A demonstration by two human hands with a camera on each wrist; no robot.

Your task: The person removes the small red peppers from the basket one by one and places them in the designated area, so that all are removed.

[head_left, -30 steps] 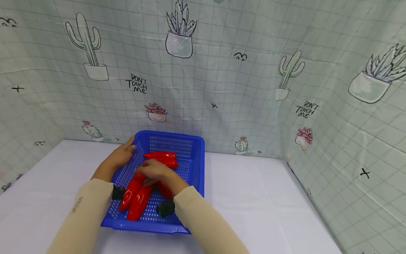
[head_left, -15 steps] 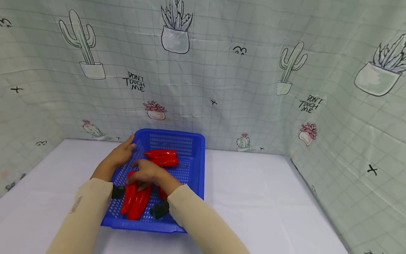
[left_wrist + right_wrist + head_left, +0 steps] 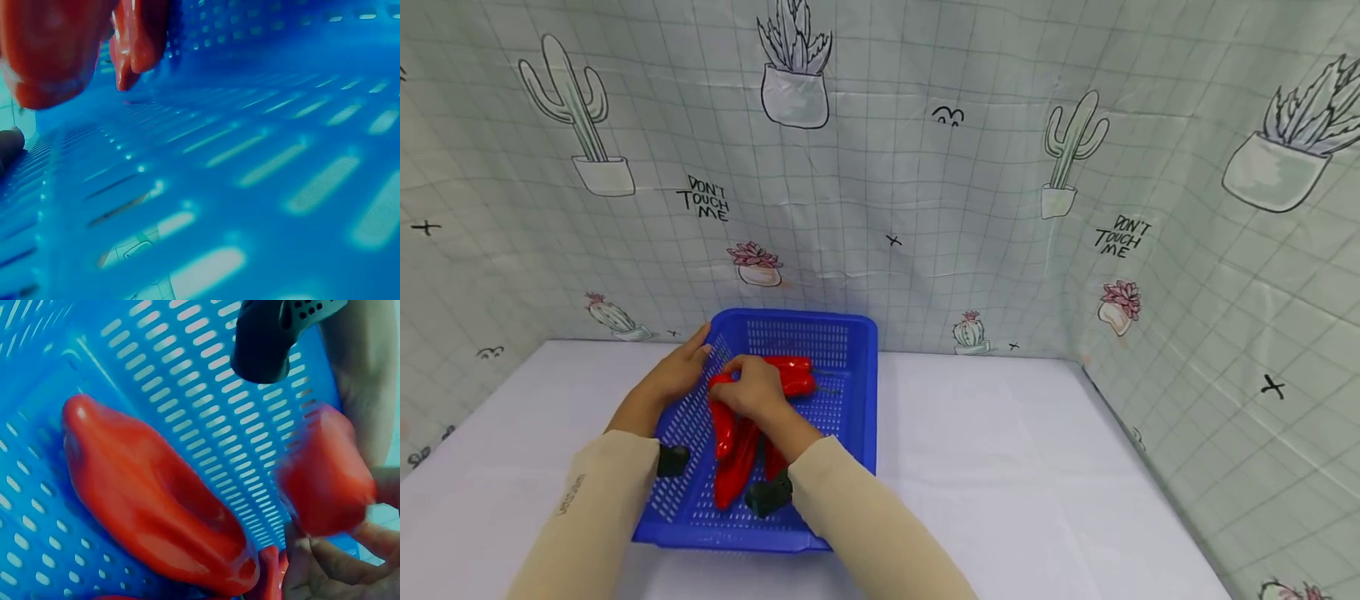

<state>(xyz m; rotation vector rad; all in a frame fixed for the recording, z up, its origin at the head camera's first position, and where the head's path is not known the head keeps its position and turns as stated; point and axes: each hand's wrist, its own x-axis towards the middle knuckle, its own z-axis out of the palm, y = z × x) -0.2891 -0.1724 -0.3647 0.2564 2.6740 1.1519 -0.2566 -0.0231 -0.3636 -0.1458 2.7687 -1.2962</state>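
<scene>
A blue perforated plastic basket (image 3: 854,417) sits on the white table with several glossy red chili peppers in it. My left hand (image 3: 673,375) holds its left rim, fingers straight along the outer side and thumb at the inner side. Inside the basket, my right hand (image 3: 754,390) pinches one chili pepper (image 3: 722,429) near its upper end; it hangs tilted, and the right wrist view shows this pepper (image 3: 325,478) between the fingers. Below it lies a second pepper (image 3: 736,479). A third pepper (image 3: 773,458) is partly covered by the right wrist.
Two more red peppers (image 3: 797,383) lie sideways at the back of the basket, partly behind the right hand. Dark wrist devices (image 3: 767,497) hang below both sleeves. A cactus-print cloth (image 3: 880,183) stands behind the table (image 3: 985,467).
My right hand has moved from the peppers' upper ends toward the back left, lifting the leftmost pepper with it. My left hand keeps its place on the rim. The head view has shifted slightly.
</scene>
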